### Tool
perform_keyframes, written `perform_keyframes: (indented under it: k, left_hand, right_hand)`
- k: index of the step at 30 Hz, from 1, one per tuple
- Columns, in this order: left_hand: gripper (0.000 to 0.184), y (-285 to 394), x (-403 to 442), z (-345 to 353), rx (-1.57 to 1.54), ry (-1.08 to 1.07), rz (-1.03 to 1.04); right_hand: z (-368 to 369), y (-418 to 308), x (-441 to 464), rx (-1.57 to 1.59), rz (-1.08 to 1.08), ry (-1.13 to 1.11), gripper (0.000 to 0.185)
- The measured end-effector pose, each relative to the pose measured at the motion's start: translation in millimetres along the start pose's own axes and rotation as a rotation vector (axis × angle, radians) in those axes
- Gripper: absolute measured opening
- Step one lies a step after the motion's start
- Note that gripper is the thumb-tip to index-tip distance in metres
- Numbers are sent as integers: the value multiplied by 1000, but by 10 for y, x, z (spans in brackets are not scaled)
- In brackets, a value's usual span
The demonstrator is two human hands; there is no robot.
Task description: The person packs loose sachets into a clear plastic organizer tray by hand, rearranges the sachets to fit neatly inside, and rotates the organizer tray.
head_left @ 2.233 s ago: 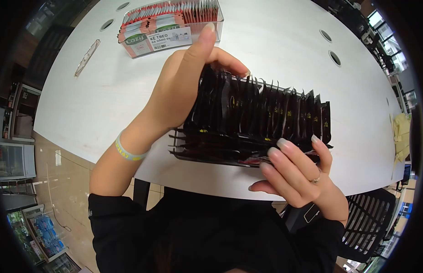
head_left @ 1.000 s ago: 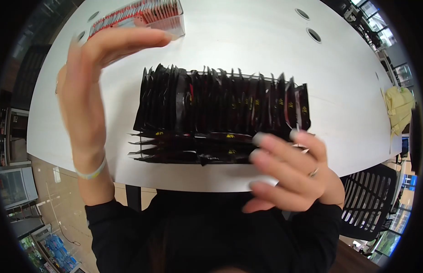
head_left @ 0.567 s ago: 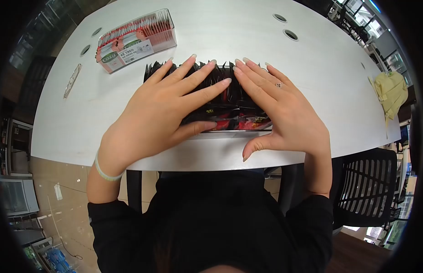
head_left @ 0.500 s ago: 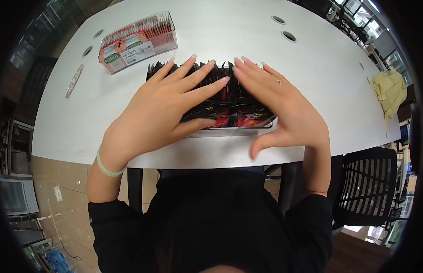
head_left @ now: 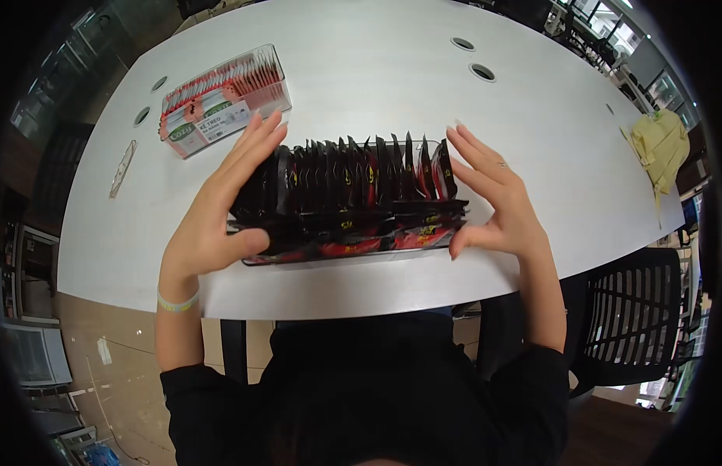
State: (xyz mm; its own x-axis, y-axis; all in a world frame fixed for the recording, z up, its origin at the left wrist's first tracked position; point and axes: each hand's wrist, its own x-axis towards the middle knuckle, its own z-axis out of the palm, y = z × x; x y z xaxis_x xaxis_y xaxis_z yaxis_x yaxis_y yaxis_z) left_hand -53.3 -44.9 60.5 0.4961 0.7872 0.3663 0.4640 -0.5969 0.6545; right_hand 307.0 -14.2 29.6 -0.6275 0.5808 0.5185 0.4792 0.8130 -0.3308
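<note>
Black sachets (head_left: 345, 175) with red and yellow print stand packed in an upright row inside a clear container (head_left: 330, 262) near the table's front edge. More sachets lie across its front side. My left hand (head_left: 221, 206) is at the container's left end, its fingers stretched along the side and its thumb over the front left corner. At the opposite end, my right hand (head_left: 497, 202) has its fingers straight and thumb apart, close to the outermost sachets. Both hands are open; firm contact with the container cannot be made out.
A second clear container (head_left: 225, 101) with pink and red sachets and a printed label stands at the back left. A small clear strip (head_left: 123, 168) lies left of it. A yellow-green cloth bag (head_left: 658, 151) rests at the right edge. A black chair (head_left: 634, 314) is at the right.
My hands have moved apart from over the tops of the black sachets to the two ends of the container, uncovering the row. The whole view has shifted slightly.
</note>
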Motion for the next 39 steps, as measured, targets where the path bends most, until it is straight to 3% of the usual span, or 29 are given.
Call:
perform_keyframes:
  k: [3,6,8,10,16,26,29,31,39]
  left_hand:
    - [108,-50,-6,2,-35,-3,-16]
    - [116,-29,62,-23,-27,-52,-19]
    - [121,-1,130,-67,84,-232,34]
    - [125,40,184,-39,48,-258,9]
    - [139,-23,141,63,-127,-65,-33]
    - [140,-68,108,191,-441,192,30]
    - [132,39,143,9,-173,78,-83]
    - [122,10,172,-150,378,-83,54]
    - [114,13,208,-102,217,-138,77]
  right_hand:
    - [-90,-146,110,-158,-103,6,80]
    - [-195,-263,252,-247,-102,-158,80]
    - [-162,-289,310,-225,-69,-236,82]
    - [-265,-418,439,-294,5,-402,92]
    - [-246,-271,641,-242,-14,-546,98]
    - [-234,-272,660,-258,27,-669,97]
    - [-219,-355,635,-352,44,-708,104]
    - [-216,-391,620,-383,54,-713,106]
    - [-250,-399,629,-390,54,-744,109]
